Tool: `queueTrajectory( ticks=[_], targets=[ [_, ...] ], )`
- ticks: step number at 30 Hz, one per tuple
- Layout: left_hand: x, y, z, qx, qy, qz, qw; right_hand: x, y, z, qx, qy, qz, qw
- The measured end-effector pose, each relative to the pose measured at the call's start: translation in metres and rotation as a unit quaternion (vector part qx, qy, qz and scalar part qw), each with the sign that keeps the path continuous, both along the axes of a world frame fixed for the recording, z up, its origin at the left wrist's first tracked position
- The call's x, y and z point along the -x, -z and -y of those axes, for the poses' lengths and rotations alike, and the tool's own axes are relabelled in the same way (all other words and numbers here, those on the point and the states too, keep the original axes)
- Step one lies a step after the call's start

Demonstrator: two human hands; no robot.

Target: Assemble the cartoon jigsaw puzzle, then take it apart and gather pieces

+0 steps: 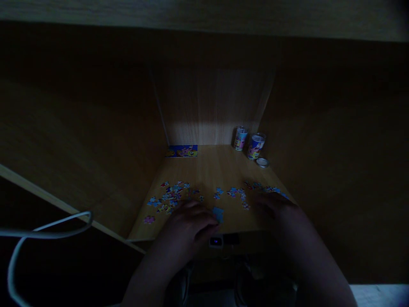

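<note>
Dim wood cubby, pale back panel (207, 102), puzzle bits spread over the board (214, 168). Clock centred on the blue block, 12 toward the panel.

Block (218, 214): flat on the board, near the front edge, looks like a few bits joined. Left hand (193, 221) at 9, thumb at or just beside the block's near edge; fingers curled narrow, too dark to tell if they pinch anything. Right hand (276, 207) at 3, fingers bent down by the right pile (268, 188); can't tell whether it's gripping a bit.

Handling, my judgement: thin card, seams likely pop if lifted, so slide the block flat. Brace one side with a fingertip, press tabs straight down, no sideways shove. Working further from the front edge is safer. Light's poor, so check tab shape by touch. Mind sleeves and wrists over loose bits.

Around it: small cluster (218, 193) at 12, bent chain (241, 195) between 1 and 2, left pile (172, 194) at 10, pink bit (149, 219) at 9.

Further out: two cans (255, 148) at 1, lid (262, 162) just beside the nearer one, picture strip (187, 151) at 11 by the panel. White cable (64, 234) far out at 9.
</note>
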State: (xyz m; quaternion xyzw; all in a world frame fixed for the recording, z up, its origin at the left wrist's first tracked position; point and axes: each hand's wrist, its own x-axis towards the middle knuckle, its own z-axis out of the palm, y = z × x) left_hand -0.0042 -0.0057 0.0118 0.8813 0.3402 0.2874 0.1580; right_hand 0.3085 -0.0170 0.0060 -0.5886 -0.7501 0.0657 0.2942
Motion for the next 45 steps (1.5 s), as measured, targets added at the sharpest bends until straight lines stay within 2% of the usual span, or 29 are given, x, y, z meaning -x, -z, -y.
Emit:
queueTrajectory(
  ticks=[3,7,11,16,22,32,38,45],
  targets=[
    [0.0,0.003,-0.003,-0.017,-0.012,0.016,1.0,0.024,-0.007,0.004,-0.04,-0.022,-0.021,0.999],
    [0.001,0.008,-0.006,-0.033,-0.022,0.028,0.999,0.06,-0.01,0.007,-0.017,-0.154,-0.035,0.987],
    [0.003,0.008,-0.006,-0.055,-0.041,0.045,0.997,0.076,-0.002,0.002,0.006,-0.171,-0.025,0.985],
    [0.01,0.006,-0.006,-0.112,-0.075,0.042,0.99,0.074,0.002,-0.002,0.016,-0.153,-0.022,0.988],
    [0.016,0.007,-0.008,-0.148,-0.096,-0.036,0.984,0.071,-0.002,0.004,0.027,-0.172,0.001,0.985],
    [0.015,0.003,-0.007,-0.091,-0.074,-0.108,0.987,0.072,-0.005,0.002,0.033,-0.201,-0.008,0.979],
    [0.005,0.001,-0.002,-0.1,-0.076,-0.044,0.991,0.071,0.003,0.0,0.021,-0.205,-0.064,0.976],
    [-0.006,0.0,0.001,-0.026,-0.035,-0.037,0.998,0.072,-0.001,-0.001,0.025,-0.188,-0.057,0.98]
  ],
)
